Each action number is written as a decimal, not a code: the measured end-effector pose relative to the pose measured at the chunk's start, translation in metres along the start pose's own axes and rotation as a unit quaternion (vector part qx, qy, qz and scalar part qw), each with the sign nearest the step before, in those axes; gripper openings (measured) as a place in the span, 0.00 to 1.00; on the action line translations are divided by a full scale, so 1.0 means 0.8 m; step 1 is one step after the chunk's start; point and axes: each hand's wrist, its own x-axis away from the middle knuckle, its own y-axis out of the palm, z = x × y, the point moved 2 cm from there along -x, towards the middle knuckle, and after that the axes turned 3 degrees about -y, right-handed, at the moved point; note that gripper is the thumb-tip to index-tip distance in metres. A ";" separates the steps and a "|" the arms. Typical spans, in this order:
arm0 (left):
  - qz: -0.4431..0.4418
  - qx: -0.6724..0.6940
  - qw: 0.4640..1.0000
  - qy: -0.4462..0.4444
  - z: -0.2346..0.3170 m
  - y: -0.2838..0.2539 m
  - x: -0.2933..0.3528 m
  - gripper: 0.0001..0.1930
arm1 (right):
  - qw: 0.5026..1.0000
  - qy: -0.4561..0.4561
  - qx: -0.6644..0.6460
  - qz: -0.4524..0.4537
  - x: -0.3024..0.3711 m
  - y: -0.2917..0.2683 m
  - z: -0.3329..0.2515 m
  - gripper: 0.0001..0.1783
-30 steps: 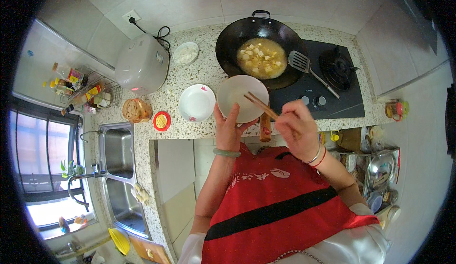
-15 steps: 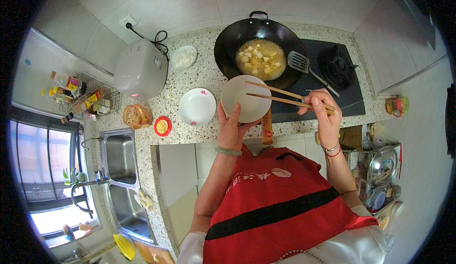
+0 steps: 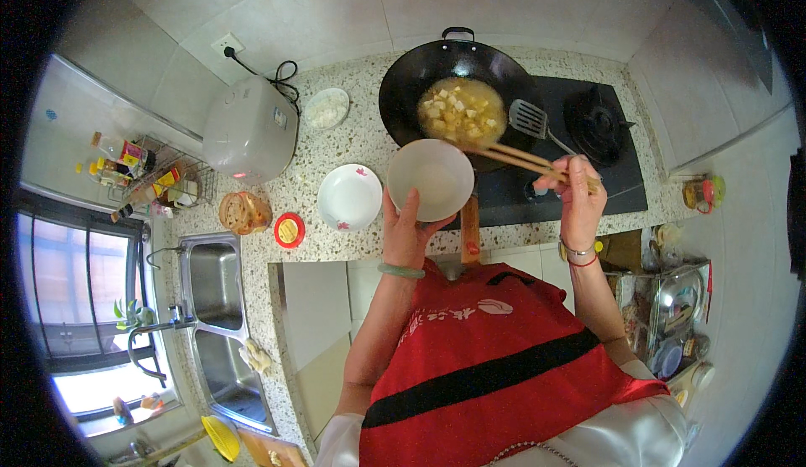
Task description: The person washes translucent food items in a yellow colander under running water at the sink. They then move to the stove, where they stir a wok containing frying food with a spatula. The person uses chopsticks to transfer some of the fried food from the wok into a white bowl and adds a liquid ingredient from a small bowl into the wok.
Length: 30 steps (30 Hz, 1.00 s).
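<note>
My left hand [image 3: 406, 236] grips a white bowl [image 3: 430, 183] from below and the side, thumb over its rim. The bowl hangs just in front of a black wok [image 3: 403, 89]; whether a thin liquid lies inside, I cannot tell. In the wok, pale tofu-like cubes [image 3: 457, 114] sit in yellowish broth. My right hand [image 3: 579, 198] is closed round wooden chopsticks [image 3: 522, 161], whose blurred tips reach past the bowl's far rim toward the wok's near side. A slotted metal turner [image 3: 529, 119] leans at the wok's right edge. The wok's wooden handle [image 3: 471, 223] points toward me.
A black stovetop [image 3: 609, 177] with a second burner [image 3: 598, 123] lies right. Left on the counter are a white plate [image 3: 349, 198], a small dish of white food [image 3: 326, 109], a jar [image 3: 244, 213], a red lid [image 3: 290, 229] and a rice cooker [image 3: 250, 131]. Sinks [image 3: 214, 286] stand further left.
The chopstick tips have moved from over the bowl to beyond its far rim, toward the wok. The bowl has shifted slightly left and nearer me, still held in my left hand.
</note>
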 end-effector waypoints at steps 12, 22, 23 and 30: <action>0.027 0.006 1.000 0.000 -0.004 -0.005 0.004 0.29 | 0.966 -0.103 0.228 -0.067 -0.037 0.004 0.100 0.11; 0.032 0.016 0.999 0.004 -0.002 -0.004 0.008 0.28 | 0.974 -0.073 0.211 -0.047 -0.042 -0.004 0.119 0.12; 0.033 0.016 0.999 0.004 -0.001 -0.003 0.009 0.28 | 0.979 -0.061 0.191 -0.040 -0.043 -0.005 0.120 0.12; 0.036 0.015 0.999 0.002 0.001 -0.001 0.009 0.28 | 0.985 -0.026 0.171 -0.029 -0.043 -0.020 0.119 0.14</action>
